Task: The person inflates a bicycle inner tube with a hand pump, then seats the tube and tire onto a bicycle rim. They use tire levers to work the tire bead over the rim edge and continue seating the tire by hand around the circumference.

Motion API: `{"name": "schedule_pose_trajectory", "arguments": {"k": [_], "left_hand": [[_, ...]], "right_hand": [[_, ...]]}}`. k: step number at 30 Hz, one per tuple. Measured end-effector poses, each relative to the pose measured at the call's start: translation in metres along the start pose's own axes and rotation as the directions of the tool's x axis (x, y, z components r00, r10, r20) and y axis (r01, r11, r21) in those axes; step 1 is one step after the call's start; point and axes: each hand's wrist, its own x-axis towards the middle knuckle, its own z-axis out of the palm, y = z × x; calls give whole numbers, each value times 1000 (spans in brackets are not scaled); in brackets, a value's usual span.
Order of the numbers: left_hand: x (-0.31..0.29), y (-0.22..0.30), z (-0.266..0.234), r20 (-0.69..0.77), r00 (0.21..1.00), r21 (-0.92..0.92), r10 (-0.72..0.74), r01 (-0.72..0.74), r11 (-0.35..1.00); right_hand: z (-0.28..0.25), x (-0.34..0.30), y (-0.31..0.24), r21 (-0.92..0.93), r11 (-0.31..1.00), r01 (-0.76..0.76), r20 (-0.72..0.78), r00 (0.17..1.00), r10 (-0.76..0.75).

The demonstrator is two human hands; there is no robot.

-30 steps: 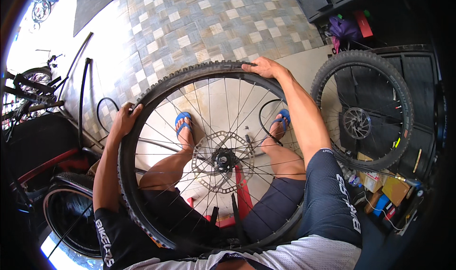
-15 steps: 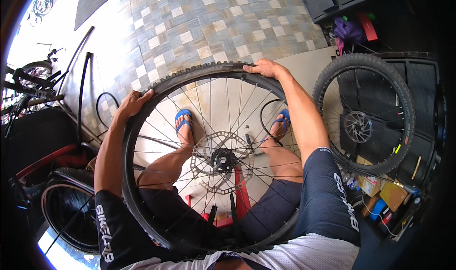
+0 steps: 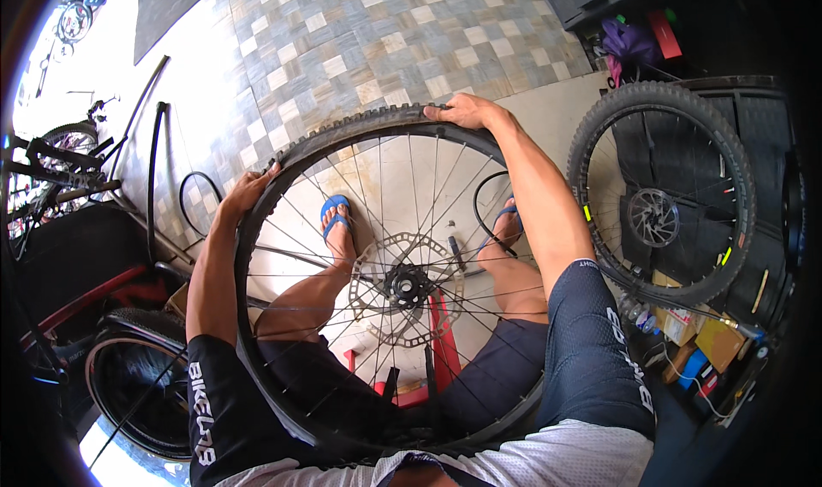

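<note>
A spoked bicycle wheel stands between my legs, its hub and the toothed-edge brake rotor facing up toward me. Around the wheel's far edge runs a black knobby tyre. My left hand grips this tyre at the upper left, thumb on top along the tread. At the top right my right hand is closed over the tyre, thumb pressed on its inner side; the fingertips beneath are hidden. The wheel's near edge rests against my lap and shirt.
On the right, a second wheel with a tyre leans by black panels. Below it are boxes and small parts. A red stand sits under the held wheel. Bicycles and another wheel lie left. A black hose is near my right foot.
My right hand has moved slightly left along the tyre, toward my left hand. My left hand keeps its hold. The whole view has shifted a little.
</note>
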Motion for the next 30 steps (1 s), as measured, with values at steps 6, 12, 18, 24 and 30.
{"name": "schedule_pose_trajectory", "arguments": {"k": [6,12,18,24,30], "left_hand": [[-6,11,-5,12,998,5,-64,63,998],[-3,72,-1,-184,959,478,215,-103,872],[75,189,91,40,977,628,210,-189,755],[108,206,114,94,991,638,94,-132,758],[127,212,109,356,900,767,251,-435,473]], "right_hand": [[3,9,5,20,998,-66,69,996,65],[-3,4,4,148,984,-100,86,992,88],[-11,-10,1,229,958,-171,149,979,138],[-17,-20,8,293,932,-215,189,968,164],[-18,-35,6,70,994,-88,-161,982,99]]}}
